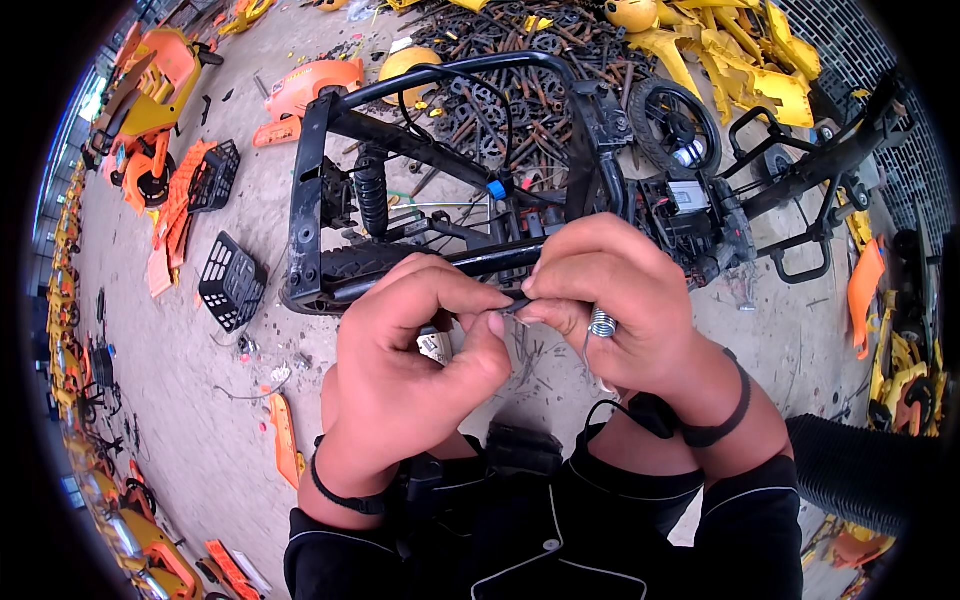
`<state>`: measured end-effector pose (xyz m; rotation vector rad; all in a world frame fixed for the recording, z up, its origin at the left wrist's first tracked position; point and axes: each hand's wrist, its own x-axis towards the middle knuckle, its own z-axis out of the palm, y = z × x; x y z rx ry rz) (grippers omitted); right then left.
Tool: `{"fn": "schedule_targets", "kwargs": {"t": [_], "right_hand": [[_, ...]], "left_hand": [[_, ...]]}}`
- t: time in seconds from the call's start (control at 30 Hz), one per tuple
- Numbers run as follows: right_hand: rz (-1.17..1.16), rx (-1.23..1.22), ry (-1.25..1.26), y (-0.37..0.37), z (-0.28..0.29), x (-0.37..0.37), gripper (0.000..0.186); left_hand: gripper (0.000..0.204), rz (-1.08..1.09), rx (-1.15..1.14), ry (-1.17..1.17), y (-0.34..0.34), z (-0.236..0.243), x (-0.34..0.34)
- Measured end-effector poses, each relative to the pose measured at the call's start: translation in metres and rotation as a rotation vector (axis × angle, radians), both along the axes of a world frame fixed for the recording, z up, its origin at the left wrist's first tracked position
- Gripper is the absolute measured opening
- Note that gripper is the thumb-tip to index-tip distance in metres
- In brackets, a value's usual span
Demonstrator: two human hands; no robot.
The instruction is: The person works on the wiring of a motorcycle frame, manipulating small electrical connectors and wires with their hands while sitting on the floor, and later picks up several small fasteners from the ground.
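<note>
In front of my chest, my left hand (425,350) and my right hand (620,290) meet fingertip to fingertip. Both pinch a small dark strip (516,306), perhaps a piece of cable or rubber; its exact kind is too small to tell. Thin strands seem to trail below it. A silvery coil spring (602,323) shows under the curled fingers of my right hand. Just beyond my hands lies a black scooter frame (420,265), with a black shock absorber (370,195) and a blue cap (497,188) on it.
A heap of rusty metal parts (490,100) lies beyond the frame, beside yellow plastic panels (720,50) and a wheel (675,125). Black baskets (232,283) and orange panels (285,440) are on the left floor. A ribbed black hose (860,470) is at right.
</note>
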<state>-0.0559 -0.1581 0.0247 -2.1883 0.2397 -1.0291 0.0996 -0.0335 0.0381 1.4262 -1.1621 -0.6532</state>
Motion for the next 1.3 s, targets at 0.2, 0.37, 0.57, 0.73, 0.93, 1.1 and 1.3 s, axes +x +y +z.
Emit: {"fn": "schedule_targets", "kwargs": {"t": [0.2,0.37,0.57,0.73,0.93,1.1,1.3], "right_hand": [[0.023,0.044,0.025,0.001,-0.002,0.0,0.018],[0.066,0.185,0.0,0.003,-0.004,-0.001,0.016],[0.102,0.272,-0.071,0.004,-0.006,0.0,0.013],[0.158,0.427,-0.094,0.007,-0.01,0.0,0.012],[0.192,0.562,-0.165,0.013,-0.015,0.002,0.011],[0.218,0.657,-0.199,0.015,-0.019,0.003,0.011],[0.243,0.809,-0.206,0.019,-0.017,0.003,0.011]], "left_hand": [[0.01,-0.054,0.019,0.259,0.001,-0.004,-0.002],[0.008,-0.116,0.043,0.399,0.002,-0.001,-0.001],[0.007,-0.162,0.103,0.601,0.001,0.001,-0.001],[0.008,-0.186,0.126,0.715,0.002,0.001,0.001],[0.008,-0.238,0.074,0.775,0.003,0.0,-0.002],[0.007,-0.268,0.071,0.772,0.004,-0.002,0.001],[0.008,-0.263,0.076,0.73,0.005,0.0,0.001]]}}
